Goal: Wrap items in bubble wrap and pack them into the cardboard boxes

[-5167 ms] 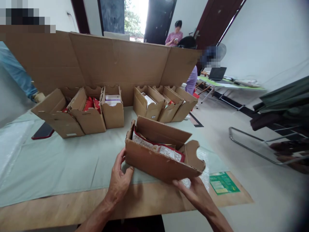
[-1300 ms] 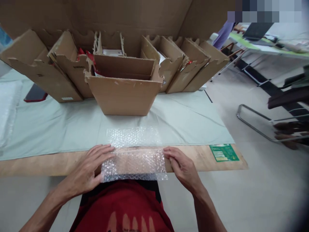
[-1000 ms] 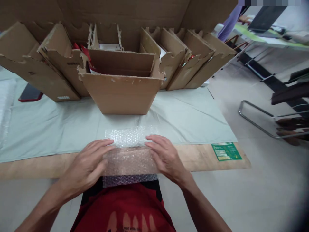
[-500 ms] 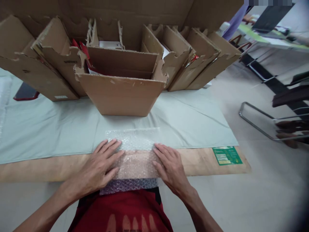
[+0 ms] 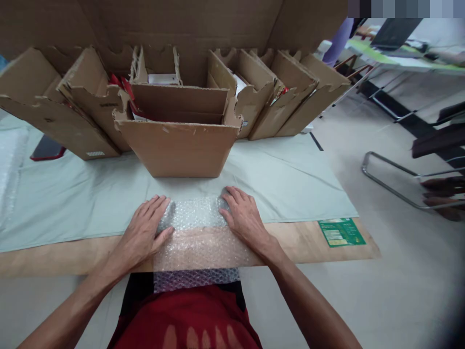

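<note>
A clear sheet of bubble wrap [image 5: 203,242] lies over the table's front edge, its near end hanging down in front of my red shirt. My left hand [image 5: 147,228] rests along the sheet's left side, fingers stretched forward and thumb apart on the plastic. At the far right corner of the wrap, my right hand [image 5: 242,215] lies palm down with its fingers slightly bent and the thumb spread from them. Neither hand grips the sheet visibly. Just beyond the wrap stands an open cardboard bin [image 5: 179,150] with something red and white inside.
More cardboard bins [image 5: 290,77] line the back on both sides. A dark phone-like object [image 5: 48,147] and more bubble wrap [image 5: 10,169] lie at left. The pale cloth [image 5: 290,179] covers the wooden table [image 5: 290,242], which has a green label [image 5: 341,232]. A metal-framed chair [image 5: 388,182] stands right.
My right hand has moved forward to the far edge of the bubble wrap. My left hand has shifted a little left and forward. The view has tilted slightly.
</note>
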`<state>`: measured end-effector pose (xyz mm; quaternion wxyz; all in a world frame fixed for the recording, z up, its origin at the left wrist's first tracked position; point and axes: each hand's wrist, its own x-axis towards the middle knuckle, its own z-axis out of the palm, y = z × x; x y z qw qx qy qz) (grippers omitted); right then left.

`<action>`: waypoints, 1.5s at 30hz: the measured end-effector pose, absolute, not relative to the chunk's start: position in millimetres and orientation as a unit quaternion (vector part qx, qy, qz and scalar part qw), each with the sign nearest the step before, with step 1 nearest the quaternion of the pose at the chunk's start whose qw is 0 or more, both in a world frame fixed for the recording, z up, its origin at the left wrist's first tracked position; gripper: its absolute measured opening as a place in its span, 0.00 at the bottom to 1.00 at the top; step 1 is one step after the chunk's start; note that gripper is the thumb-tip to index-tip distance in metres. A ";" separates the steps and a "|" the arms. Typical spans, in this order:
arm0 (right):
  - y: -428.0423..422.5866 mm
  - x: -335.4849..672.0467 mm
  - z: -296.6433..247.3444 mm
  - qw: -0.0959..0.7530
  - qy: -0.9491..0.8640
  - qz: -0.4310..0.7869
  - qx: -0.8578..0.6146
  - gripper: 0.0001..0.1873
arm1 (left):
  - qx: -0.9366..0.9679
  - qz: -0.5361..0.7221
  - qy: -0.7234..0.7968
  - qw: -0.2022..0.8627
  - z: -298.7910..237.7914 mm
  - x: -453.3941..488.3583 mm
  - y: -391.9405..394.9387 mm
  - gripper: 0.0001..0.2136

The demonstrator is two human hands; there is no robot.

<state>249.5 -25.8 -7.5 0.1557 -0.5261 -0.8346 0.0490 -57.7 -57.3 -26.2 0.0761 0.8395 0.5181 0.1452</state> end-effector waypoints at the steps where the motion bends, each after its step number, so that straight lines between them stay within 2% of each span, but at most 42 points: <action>1: -23.8 249.3 -7.3 0.159 -0.840 0.056 -0.515 0.08 | 0.838 0.149 0.518 0.084 -26.5 -59.5 -58.8 0.29; 4: -25.1 249.8 -0.3 0.216 -0.848 0.063 -0.479 0.07 | 0.818 0.163 0.536 0.130 -23.1 -63.2 -61.3 0.31; 7: -24.1 250.7 8.1 0.296 -0.814 0.039 -0.498 0.05 | 0.787 0.179 0.567 0.167 -18.4 -63.9 -60.1 0.33; 9: -17.4 251.3 8.7 0.316 -0.792 0.022 -0.522 0.04 | 0.777 0.188 0.576 0.171 -17.1 -62.3 -59.4 0.34; 12: -5.8 251.4 2.7 0.261 -0.790 0.025 -0.554 0.04 | 0.782 0.199 0.571 0.147 -17.4 -58.1 -61.0 0.33; 16: -8.9 250.4 -4.0 0.185 -0.791 -0.004 -0.584 0.23 | 0.808 0.216 0.543 0.072 -19.5 -55.9 -62.8 0.28; 17: -12.8 250.7 -4.7 0.175 -0.796 -0.013 -0.579 0.25 | 0.821 0.212 0.527 0.059 -20.4 -56.5 -62.2 0.25; 21: -30.3 263.7 -4.5 0.129 -0.831 0.015 -0.541 0.19 | 0.853 0.188 0.484 0.052 -21.0 -62.7 -60.1 0.18; 26: -69.3 307.5 8.1 0.181 -0.847 0.080 -0.493 0.19 | 0.862 0.191 0.460 0.095 -3.3 -74.0 -75.0 0.23; 30: -108.9 322.5 12.8 0.132 -0.876 0.159 -0.436 0.31 | 0.883 0.148 0.415 0.162 5.9 -78.0 -92.1 0.28; 31: -115.4 321.0 11.3 0.126 -0.876 0.153 -0.440 0.30 | 0.889 0.133 0.406 0.164 5.3 -77.5 -94.6 0.29; 35: -124.8 309.3 3.4 0.129 -0.875 0.120 -0.450 0.17 | 0.911 0.082 0.381 0.136 -2.7 -73.0 -99.6 0.40; 39: -126.3 304.9 2.9 0.206 -0.878 0.111 -0.418 0.11 | 0.919 0.052 0.375 0.112 -8.0 -72.5 -104.6 0.47; 42: -128.1 305.2 9.1 0.289 -0.856 0.140 -0.405 0.11 | 0.916 0.077 0.376 0.114 -8.3 -72.8 -107.7 0.41; 45: -125.8 304.3 20.2 0.336 -0.817 0.209 -0.420 0.11 | 0.900 0.159 0.384 0.135 -4.1 -69.0 -106.3 0.28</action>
